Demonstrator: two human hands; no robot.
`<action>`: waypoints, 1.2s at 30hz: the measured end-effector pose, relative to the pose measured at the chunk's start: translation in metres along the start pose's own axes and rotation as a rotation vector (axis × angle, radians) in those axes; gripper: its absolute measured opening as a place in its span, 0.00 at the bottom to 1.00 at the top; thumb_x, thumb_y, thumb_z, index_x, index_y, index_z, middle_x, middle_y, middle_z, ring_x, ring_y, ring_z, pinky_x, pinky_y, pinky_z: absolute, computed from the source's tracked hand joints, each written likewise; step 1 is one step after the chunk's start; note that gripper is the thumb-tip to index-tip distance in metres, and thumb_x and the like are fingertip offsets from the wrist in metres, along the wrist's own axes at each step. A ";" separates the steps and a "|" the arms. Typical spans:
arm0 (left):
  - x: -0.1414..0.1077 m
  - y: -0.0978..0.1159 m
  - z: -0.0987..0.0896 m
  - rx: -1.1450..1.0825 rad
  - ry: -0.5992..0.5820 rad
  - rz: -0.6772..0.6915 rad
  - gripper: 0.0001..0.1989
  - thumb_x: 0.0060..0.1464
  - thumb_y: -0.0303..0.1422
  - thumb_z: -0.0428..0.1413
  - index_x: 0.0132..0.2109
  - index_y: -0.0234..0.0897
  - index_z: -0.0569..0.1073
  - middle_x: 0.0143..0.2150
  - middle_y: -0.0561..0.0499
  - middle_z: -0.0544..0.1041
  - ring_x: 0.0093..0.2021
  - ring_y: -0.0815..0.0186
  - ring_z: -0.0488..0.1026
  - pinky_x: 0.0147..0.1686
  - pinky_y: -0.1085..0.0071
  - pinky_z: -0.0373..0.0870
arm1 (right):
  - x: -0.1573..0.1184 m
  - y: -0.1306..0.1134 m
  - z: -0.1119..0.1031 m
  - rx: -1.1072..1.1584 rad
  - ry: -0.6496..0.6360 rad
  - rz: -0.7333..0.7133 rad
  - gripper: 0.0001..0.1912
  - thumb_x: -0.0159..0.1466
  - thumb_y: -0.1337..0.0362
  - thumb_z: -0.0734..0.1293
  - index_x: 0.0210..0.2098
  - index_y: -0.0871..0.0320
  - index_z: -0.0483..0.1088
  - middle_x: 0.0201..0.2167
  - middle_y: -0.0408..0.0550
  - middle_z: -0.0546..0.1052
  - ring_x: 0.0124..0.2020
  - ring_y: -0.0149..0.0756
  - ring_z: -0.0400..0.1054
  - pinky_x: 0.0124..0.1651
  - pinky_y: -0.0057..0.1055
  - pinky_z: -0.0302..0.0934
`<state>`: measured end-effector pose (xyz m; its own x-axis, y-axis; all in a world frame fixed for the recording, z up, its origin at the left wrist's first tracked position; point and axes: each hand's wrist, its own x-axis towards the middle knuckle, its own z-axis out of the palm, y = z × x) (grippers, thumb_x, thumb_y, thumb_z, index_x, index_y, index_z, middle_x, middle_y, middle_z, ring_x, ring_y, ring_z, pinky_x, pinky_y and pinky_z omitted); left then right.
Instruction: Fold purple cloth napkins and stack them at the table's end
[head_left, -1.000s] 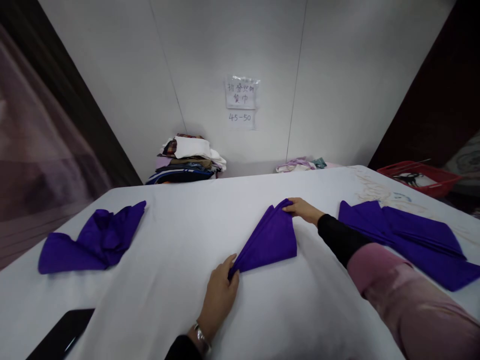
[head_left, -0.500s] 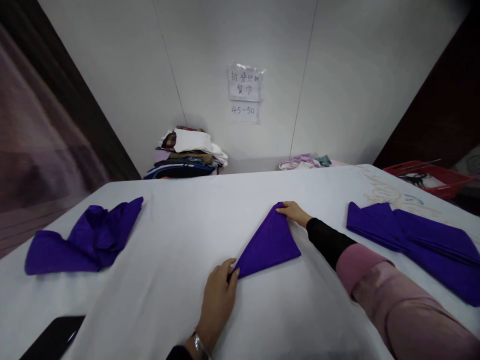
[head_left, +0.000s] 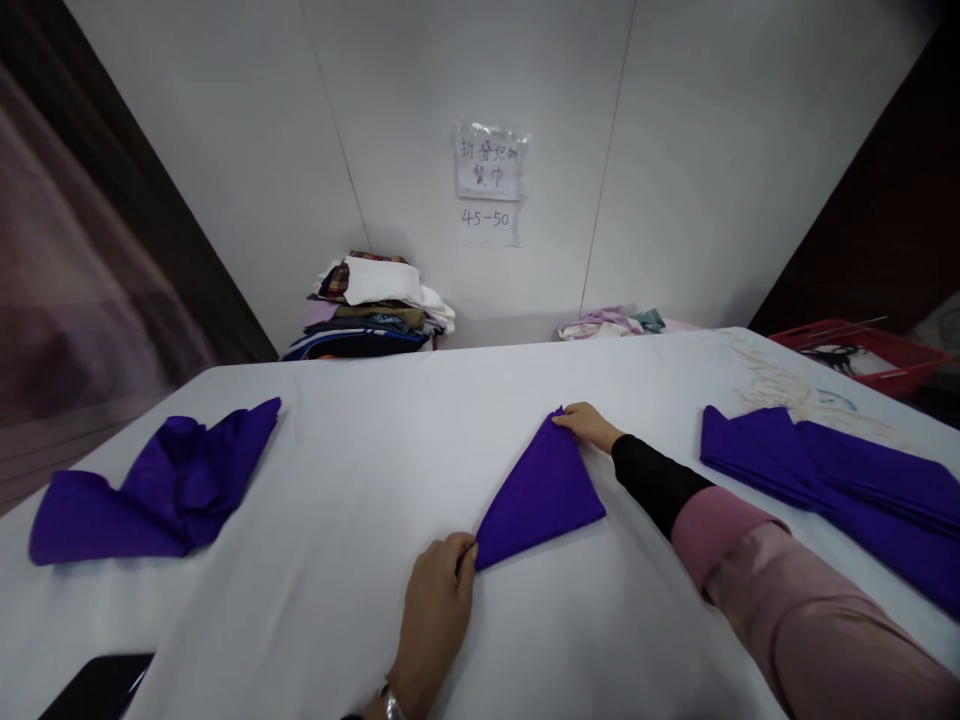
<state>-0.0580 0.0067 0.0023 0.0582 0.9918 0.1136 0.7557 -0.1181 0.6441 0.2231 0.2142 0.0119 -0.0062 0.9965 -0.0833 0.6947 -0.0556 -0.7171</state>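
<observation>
A purple cloth napkin [head_left: 543, 497], folded into a triangle, lies on the white-covered table [head_left: 360, 470] in front of me. My left hand [head_left: 441, 592] pinches its near left corner between thumb and fingers. At the far top corner, my right hand [head_left: 591, 425] grips the cloth with thumb and fingertips. The lower right corner of the triangle rests free on the table. Both pinched tips are partly hidden by my fingers.
A crumpled purple cloth [head_left: 169, 485] lies on the left, folded purple cloths [head_left: 832, 480] on the right. A black device [head_left: 97, 688] sits near left. Behind the table are a clothes pile [head_left: 379, 310], a smaller cloth heap [head_left: 607, 323] and a red basket [head_left: 892, 370].
My left fingers have closed more tightly on the near left corner, which sits slightly lower. My right hand stays at the top corner. The view has shifted slightly.
</observation>
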 end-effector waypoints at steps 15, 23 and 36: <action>0.003 0.002 -0.002 0.100 -0.015 0.022 0.13 0.59 0.34 0.42 0.37 0.39 0.70 0.32 0.49 0.73 0.34 0.61 0.69 0.38 0.62 0.63 | 0.007 -0.007 0.008 -0.389 0.005 -0.121 0.13 0.57 0.57 0.64 0.21 0.58 0.70 0.20 0.45 0.70 0.24 0.32 0.61 0.25 0.28 0.44; 0.004 -0.001 0.001 0.095 0.026 0.070 0.11 0.59 0.33 0.44 0.36 0.39 0.70 0.33 0.50 0.73 0.36 0.63 0.69 0.39 0.64 0.64 | 0.011 -0.002 0.012 -0.413 0.048 -0.152 0.14 0.57 0.53 0.65 0.25 0.58 0.71 0.24 0.47 0.72 0.26 0.33 0.62 0.26 0.28 0.45; 0.003 -0.002 0.000 0.206 0.022 0.048 0.13 0.59 0.32 0.44 0.45 0.38 0.70 0.40 0.48 0.76 0.39 0.61 0.71 0.41 0.62 0.64 | 0.027 0.008 0.011 -0.351 -0.050 -0.421 0.12 0.58 0.64 0.67 0.42 0.55 0.74 0.50 0.50 0.70 0.50 0.40 0.62 0.52 0.32 0.53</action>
<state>-0.0595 0.0102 0.0015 0.0851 0.9838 0.1580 0.8698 -0.1507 0.4698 0.2208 0.2404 -0.0036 -0.3637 0.9235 0.1219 0.8230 0.3799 -0.4223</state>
